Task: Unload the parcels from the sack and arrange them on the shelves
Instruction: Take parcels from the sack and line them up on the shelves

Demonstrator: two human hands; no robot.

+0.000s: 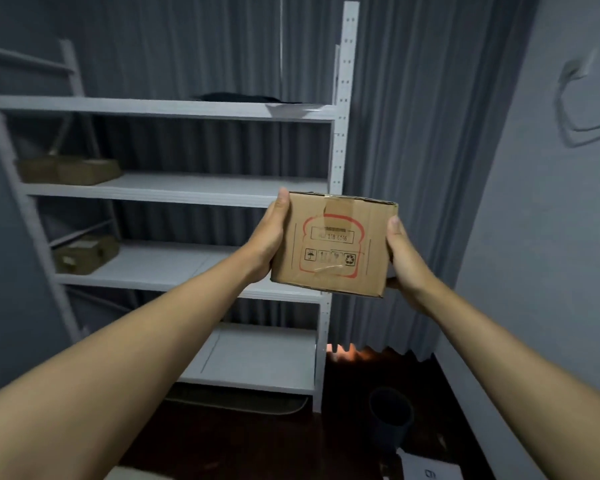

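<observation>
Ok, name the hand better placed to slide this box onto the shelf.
Probably the left hand: it grips the cardboard box on the side nearest the shelving unit. The right hand holds the far side, by the curtain.

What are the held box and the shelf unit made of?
Box: plain brown corrugated cardboard, matte, printed, with glossy tape strips on its flaps. Shelf unit: looks like white-painted steel, judging by the punched upright post; the boards could be metal or laminate.
</observation>
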